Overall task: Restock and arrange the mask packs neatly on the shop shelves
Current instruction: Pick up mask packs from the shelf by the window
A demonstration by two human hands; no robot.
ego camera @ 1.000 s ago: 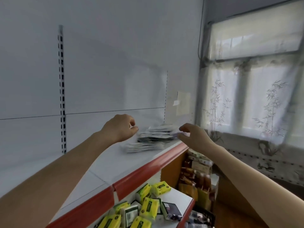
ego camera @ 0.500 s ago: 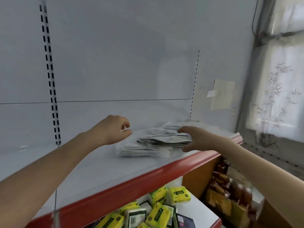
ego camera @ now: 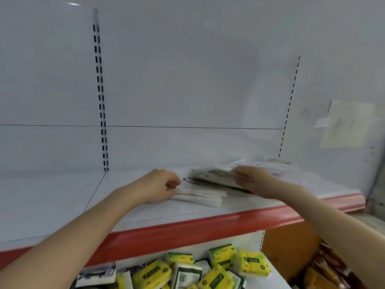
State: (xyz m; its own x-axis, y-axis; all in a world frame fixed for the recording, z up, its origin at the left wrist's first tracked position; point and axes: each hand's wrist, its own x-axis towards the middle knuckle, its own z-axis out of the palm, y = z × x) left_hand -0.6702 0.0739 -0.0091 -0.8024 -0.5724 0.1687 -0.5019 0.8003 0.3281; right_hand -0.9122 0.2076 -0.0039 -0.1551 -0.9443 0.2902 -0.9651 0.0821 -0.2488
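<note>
Reaching up to a white top shelf (ego camera: 133, 207) with a red front edge, a person works two bare hands around a loose heap of flat, pale mask packs lying right of the shelf's middle. The lower stack (ego camera: 201, 197) rests flat on the shelf board, its edges slightly fanned. The left hand (ego camera: 161, 187) sits at this stack's left end with its fingers curled inward and the fingertips touching the packs, probably to brace them so they square up. Blur hides whether it pinches them or only presses. The right hand (ego camera: 253, 181) grips an upper bundle (ego camera: 214, 177), fingers laid over the top and wrapped round its near edge. The bundle is tilted, its left end raised above the lower stack, likely so it can be set down in line with the packs beneath. More white packs (ego camera: 261, 163) lie spread behind this hand, near the back panel. A black slotted upright (ego camera: 101, 113) runs down the panel at the left. On the shelf below, yellow and green tissue packs (ego camera: 221, 255) lie jumbled. The arranging looks only partly done, since the heap is uneven.
</note>
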